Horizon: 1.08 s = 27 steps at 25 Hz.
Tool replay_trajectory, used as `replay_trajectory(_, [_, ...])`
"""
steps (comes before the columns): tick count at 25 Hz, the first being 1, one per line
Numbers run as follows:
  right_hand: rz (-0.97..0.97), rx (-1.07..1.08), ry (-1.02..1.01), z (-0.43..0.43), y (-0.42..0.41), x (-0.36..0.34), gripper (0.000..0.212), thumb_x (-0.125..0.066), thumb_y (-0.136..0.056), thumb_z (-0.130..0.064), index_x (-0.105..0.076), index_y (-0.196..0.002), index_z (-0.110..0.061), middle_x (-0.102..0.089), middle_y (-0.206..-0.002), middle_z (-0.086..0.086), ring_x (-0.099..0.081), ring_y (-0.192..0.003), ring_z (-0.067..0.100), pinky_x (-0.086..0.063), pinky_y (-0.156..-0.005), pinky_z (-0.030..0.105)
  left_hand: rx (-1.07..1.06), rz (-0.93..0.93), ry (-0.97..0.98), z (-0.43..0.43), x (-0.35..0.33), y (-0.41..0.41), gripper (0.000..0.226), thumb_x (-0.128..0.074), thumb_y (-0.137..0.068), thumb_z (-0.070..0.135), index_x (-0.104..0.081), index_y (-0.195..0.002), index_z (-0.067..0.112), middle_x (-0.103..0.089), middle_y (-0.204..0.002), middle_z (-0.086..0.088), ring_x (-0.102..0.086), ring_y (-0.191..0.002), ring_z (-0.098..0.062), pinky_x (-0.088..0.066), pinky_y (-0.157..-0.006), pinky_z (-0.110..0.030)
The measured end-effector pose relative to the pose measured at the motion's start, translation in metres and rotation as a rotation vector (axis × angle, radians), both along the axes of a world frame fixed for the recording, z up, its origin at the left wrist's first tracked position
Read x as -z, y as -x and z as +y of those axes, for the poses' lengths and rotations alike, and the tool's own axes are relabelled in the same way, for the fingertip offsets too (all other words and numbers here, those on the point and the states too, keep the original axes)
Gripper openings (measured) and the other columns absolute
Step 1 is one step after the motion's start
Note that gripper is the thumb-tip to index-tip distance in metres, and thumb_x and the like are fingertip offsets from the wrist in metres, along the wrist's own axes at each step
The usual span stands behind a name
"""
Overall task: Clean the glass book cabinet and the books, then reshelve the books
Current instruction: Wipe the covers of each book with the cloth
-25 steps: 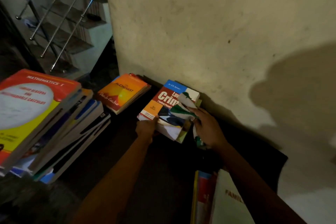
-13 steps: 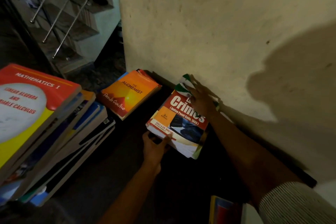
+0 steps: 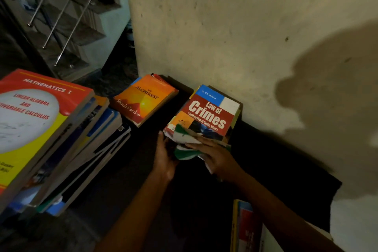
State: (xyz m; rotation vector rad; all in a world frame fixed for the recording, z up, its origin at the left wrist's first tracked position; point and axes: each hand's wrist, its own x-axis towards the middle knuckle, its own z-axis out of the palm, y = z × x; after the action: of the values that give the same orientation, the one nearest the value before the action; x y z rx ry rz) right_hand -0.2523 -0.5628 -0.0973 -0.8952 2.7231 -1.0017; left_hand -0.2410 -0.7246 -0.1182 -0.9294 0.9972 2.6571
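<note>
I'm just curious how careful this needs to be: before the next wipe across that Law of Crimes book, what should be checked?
1. Cloth on the Law of Crimes book: ok, on its near end.
2. Right hand pressing the cloth: ok, fingers flat.
3. Left hand steadying the book: cannot tell, grip hidden.
4. Rest of the cover bare: ok.
5. The Alchemist clear of the wiping path: ok, lies apart.

Stained cream wall, steel-railed staircase, dim light
</note>
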Motion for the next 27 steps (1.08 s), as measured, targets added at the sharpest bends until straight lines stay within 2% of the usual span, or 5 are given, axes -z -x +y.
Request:
replay_trajectory(2, [-0.123,0.194,0.087,0.014,-0.004,-0.016,0.033,-0.042,-0.097,-0.012,-0.054,-0.127,-0.021,-0.051,-0.131,-0.004,-0.045,-0.12,0.005,-0.03,-0.093,0.0,-0.005,-0.021,0.128,0.014,-0.002,0.003,0.044,-0.052,-0.089,0.046,-0.054,-0.125,0.02,-0.061,-0.116,-0.011,-0.059,-0.105,-0.027,-0.052,-0.08,-0.039])
replay_trajectory(9, [-0.001,0.481,0.252,0.048,0.008,-0.05,0.039,-0.048,-0.094,-0.003,-0.051,-0.131,-0.013,-0.051,-0.131,-0.001,-0.044,-0.124,0.012,-0.036,-0.106,0.029,-0.242,-0.051,0.379,0.054,-0.025,0.028,0.079,-0.075,-0.073,0.008,-0.03,-0.137,0.015,-0.048,-0.134,-0.013,-0.048,-0.124,-0.028,-0.043,-0.101,-0.045])
replay_trajectory(12, [0.023,0.477,0.259,0.049,0.009,-0.064,0.038,-0.048,-0.094,-0.003,-0.052,-0.13,-0.013,-0.051,-0.125,-0.007,-0.047,-0.12,0.008,-0.036,-0.099,0.016,-0.271,-0.025,0.372,0.049,-0.038,0.045,0.067,-0.073,-0.076,0.005,-0.04,-0.134,0.011,-0.053,-0.129,-0.012,-0.053,-0.117,-0.028,-0.045,-0.099,-0.045])
replay_trajectory(21, [0.242,0.579,0.457,0.076,0.036,-0.121,0.038,-0.051,-0.091,0.001,-0.056,-0.126,-0.013,-0.051,-0.122,-0.011,-0.047,-0.115,0.006,-0.031,-0.083,-0.005,-0.186,0.904,1.407,0.02,-0.093,0.082,0.051,-0.056,-0.082,0.039,-0.06,-0.124,0.009,-0.058,-0.111,0.009,-0.05,-0.103,0.003,-0.036,-0.081,-0.005])
replay_trajectory(27, [0.26,0.566,0.386,0.074,0.046,-0.103,0.035,-0.053,-0.091,-0.001,-0.056,-0.125,-0.005,-0.057,-0.122,0.0,-0.048,-0.112,0.008,-0.03,-0.083,-0.005,0.408,1.369,1.887,-0.017,0.0,0.057,0.042,-0.049,-0.087,0.028,-0.05,-0.128,0.027,-0.058,-0.129,-0.001,-0.049,-0.121,-0.018,-0.032,-0.099,-0.029])
